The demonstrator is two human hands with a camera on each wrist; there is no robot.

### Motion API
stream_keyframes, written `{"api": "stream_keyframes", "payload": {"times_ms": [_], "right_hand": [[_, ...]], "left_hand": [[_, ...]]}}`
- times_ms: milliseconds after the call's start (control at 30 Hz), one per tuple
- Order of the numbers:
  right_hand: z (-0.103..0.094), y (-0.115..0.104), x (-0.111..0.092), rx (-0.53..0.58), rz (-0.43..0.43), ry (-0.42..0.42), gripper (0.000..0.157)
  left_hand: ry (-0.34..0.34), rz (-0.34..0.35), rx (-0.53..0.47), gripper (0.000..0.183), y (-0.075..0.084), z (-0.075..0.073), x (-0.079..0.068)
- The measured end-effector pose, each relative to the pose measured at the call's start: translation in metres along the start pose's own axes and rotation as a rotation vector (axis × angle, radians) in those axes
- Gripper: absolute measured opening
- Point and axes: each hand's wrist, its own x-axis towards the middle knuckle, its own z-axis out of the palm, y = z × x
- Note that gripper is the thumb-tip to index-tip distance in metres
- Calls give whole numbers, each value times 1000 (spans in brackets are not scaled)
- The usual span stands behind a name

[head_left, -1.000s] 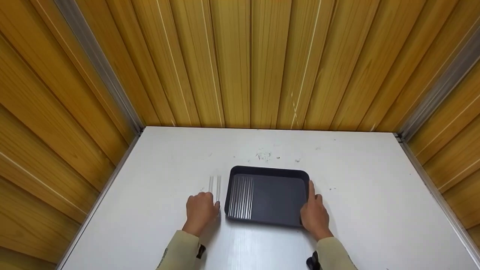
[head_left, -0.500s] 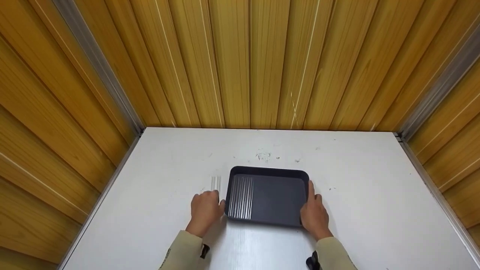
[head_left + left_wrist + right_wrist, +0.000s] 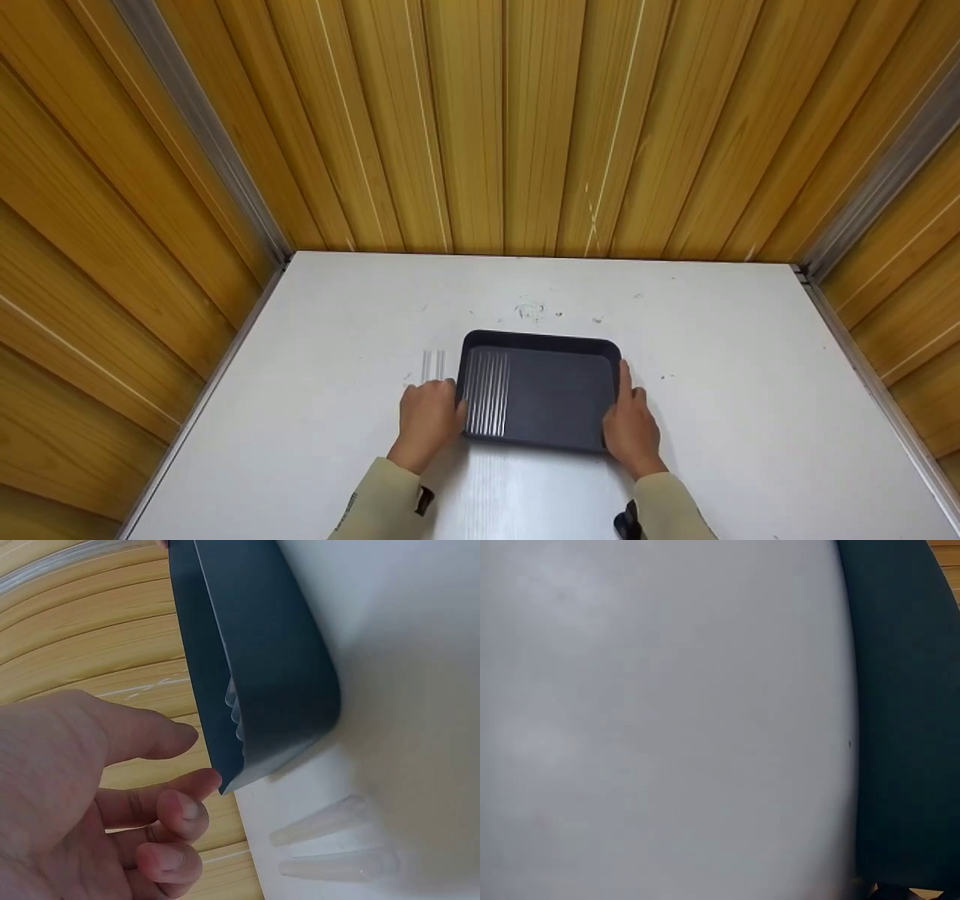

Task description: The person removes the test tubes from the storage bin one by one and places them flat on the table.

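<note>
A dark rectangular tray lies on the white table, a row of several clear ribbed tubes along its left side. My right hand holds the tray's right wall, index finger stretched along it. That wall fills the right of the right wrist view. At the tray's left wall is my left hand, fingers loosely bent with nothing between them. In the left wrist view, its fingertips reach the tray's corner; contact is unclear. Two clear tubes lie on the table, partly hidden by this hand in the head view.
The white tabletop carries some dark scuffs near its middle. Wood-look panels enclose its back and sides, with metal strips at the corners.
My left hand has moved right, from over the two loose tubes to the tray's left wall. The right hand and tray have stayed in place.
</note>
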Motion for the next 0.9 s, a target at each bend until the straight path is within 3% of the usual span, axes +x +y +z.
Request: {"api": "stream_keyframes", "payload": {"times_ms": [633,900], "right_hand": [[-1,-1,-1,11,29,-15,69],[2,0,-4,6,-11,20,68]], "left_hand": [[-47,39,12,31,18,8,6],[-59,86,8,33,26,7,7]]}}
